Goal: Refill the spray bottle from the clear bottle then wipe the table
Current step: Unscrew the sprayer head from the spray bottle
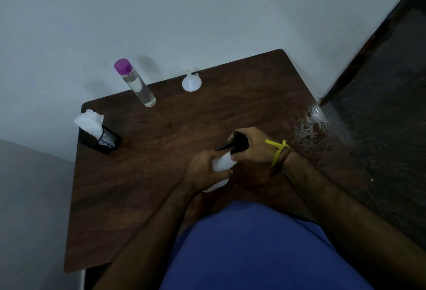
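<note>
While the left hand (202, 169) gripped the spray bottle (221, 165) at frame centre, right-hand fingers (239, 135) curled round its black head (237, 143) — seemingly unscrewing; next, uncapping the clear bottle (138, 86), upper left.

- Your left hand (202, 169) covers most of the spray bottle (222, 164) body.
- Your right hand (251, 149) hides its black head's far side.
- Your blue shirt (253, 248) blocks the table (138, 174) near edge.

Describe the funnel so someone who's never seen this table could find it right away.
Start at the brown table and follow its far edge along the white wall. Right of the purple-capped clear bottle sits the funnel, small and white, mouth down, spout up, the only cone-shaped thing there.
</note>
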